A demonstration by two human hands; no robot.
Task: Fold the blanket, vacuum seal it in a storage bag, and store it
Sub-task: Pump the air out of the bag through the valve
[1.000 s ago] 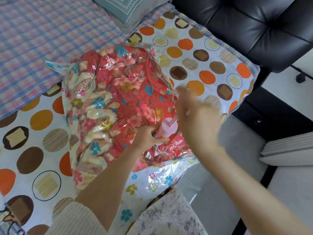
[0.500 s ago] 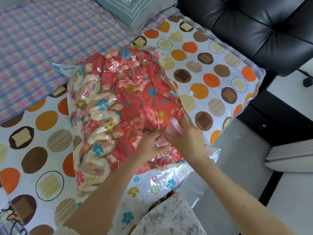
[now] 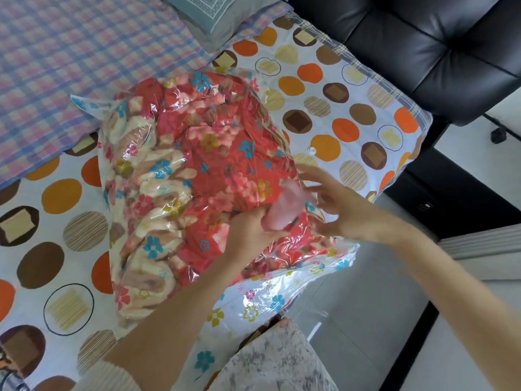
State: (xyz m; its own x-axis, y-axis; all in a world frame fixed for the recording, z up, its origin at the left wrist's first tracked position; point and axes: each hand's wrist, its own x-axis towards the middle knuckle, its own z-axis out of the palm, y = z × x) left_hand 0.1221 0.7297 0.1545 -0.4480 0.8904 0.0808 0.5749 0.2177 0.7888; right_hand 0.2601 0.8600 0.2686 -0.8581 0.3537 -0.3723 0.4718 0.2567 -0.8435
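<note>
**Item: blanket in vacuum bag, air-extraction stage**

Hands. Left hand: fingers curled round the lower body of the pale pink plastic hand pump, holding it against the bag. Right hand: motion-blurred, fingers spread and holding nothing, just beside the pump's upper end. Contact with the pump cannot be told.

Task's thing. Red floral fleece blanket, folded, lies wholly inside the clear plastic storage bag printed with small flowers. The bag lies on the bed, its near flap overhanging the bed edge towards the grey floor.

Progress, as judged. Done: folding and bagging. In hand: drawing the air out. The film is wrinkled close over the blanket, yet the bundle looks bulky, so more pumping seems due. Left: capping the valve, then storing.

Further off. White bed sheet with orange and brown dots. On it, a small clear round cap, apart from the bag, probably the valve's. Beyond lie a pink-and-blue plaid cover and a teal pillow. A black tufted leather chair stands at far right.

Writing. No brand, label or lettering legible on bag, pump or bedding.
</note>
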